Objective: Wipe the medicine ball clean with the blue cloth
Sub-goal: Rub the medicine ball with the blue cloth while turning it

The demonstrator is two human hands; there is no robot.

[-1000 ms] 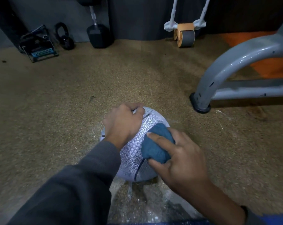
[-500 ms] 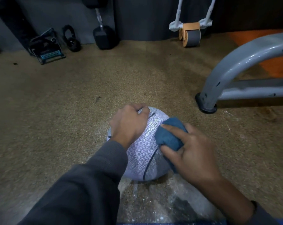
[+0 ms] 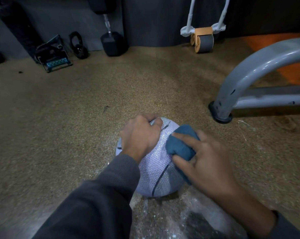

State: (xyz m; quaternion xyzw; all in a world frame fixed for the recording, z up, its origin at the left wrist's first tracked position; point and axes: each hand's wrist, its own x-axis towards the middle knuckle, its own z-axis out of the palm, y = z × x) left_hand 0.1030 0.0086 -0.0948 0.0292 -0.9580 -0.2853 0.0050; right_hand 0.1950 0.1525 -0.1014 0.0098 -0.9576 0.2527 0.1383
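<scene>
The medicine ball (image 3: pixel 154 171) sits on the speckled rubber gym floor (image 3: pixel 76 126), low in the middle of the view, close in front of the person. The left hand (image 3: pixel 139 135) is spread over its upper left side with the fingers curled over the top, apparently to pin the ball so that it cannot roll under the rubbing. The right hand (image 3: pixel 207 161) holds the bunched blue cloth (image 3: pixel 180 144), fingers closed around the wad, and presses it against the ball's upper right side; balling the cloth likely gives a firm pad for scrubbing. The ball's skin is pale lilac-grey with a fine repeating embossed pattern and dark curved seam lines, one running down the near face; whether any dirt remains on it cannot be told. Whitish dusty smears mark the floor just in front of the ball. To the right stands a grey tubular machine frame (image 3: pixel 249 73) with a rubber foot, well apart from the ball. Along the far wall are an ab roller (image 3: pixel 203 41), a hex dumbbell (image 3: pixel 113 43) stood on end and a small pedal-like item (image 3: pixel 54 56)
</scene>
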